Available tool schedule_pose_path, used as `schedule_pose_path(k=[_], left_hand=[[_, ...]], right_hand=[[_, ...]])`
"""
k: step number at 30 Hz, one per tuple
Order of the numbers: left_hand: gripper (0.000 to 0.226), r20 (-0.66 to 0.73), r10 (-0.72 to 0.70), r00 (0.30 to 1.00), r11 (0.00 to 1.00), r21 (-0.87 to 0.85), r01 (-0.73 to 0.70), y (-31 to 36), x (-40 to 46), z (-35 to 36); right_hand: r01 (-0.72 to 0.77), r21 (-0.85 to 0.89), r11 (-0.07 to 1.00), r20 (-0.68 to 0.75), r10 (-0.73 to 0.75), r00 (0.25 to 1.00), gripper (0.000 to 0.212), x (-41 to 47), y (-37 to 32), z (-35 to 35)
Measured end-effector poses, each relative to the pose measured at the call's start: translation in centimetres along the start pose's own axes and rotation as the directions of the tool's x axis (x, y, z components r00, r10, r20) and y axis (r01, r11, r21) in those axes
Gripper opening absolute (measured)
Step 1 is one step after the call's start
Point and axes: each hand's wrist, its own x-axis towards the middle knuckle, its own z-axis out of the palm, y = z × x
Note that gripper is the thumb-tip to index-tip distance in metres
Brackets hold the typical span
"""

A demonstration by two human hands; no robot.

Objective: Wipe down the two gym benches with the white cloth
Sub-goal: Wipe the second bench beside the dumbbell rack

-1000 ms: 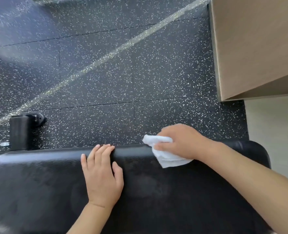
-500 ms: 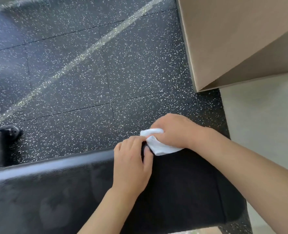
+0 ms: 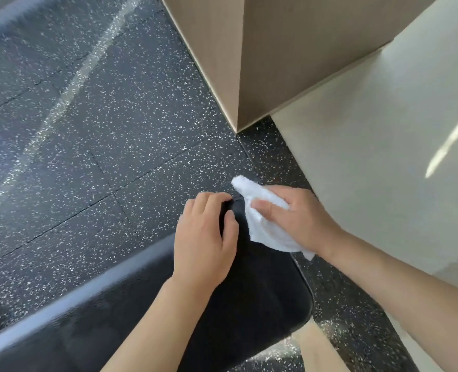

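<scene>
The black padded bench (image 3: 262,296) fills the near ground from about 8 o'clock to 5 o'clock, its rounded end corner pointing up toward the centre. Both bare forearms reach over it from the bottom edge. The left hand (image 3: 205,237) lies on the pad just left of centre, its fingers together and curled over the far corner of the bench, the thumb pressed on the top surface. Just beside it, toward 3 o'clock, the right hand (image 3: 297,221) grips the white cloth (image 3: 262,221), thumb clamped across the top of it and the other fingers wrapped behind, holding it against the end edge of the pad; one cloth corner sticks up toward 12 o'clock and another hangs down at the wrist. Beyond the hands lies black speckled floor (image 3: 101,124), crossed by a pale streak. At 1 o'clock stands a tan wooden cabinet (image 3: 222,49), with a pale wall (image 3: 383,157) at 3 o'clock.
</scene>
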Motion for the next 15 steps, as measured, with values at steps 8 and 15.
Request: schedule_pose_path(k=[8,15], left_hand=[[0.03,-0.1,0.049,0.994,0.983,0.179,-0.03,-0.3,-0.1,1.6],[0.038,-0.061,0.062,0.996,0.979,0.198,-0.048,-0.5,0.0,1.6]], right_hand=[[0.026,0.035,0.999,-0.356,-0.012,0.935,0.022,-6.5,4.2,4.4],[0.027,-0.022,0.999,-0.148,-0.03,0.989,0.027,2.9,-1.0,3.0]])
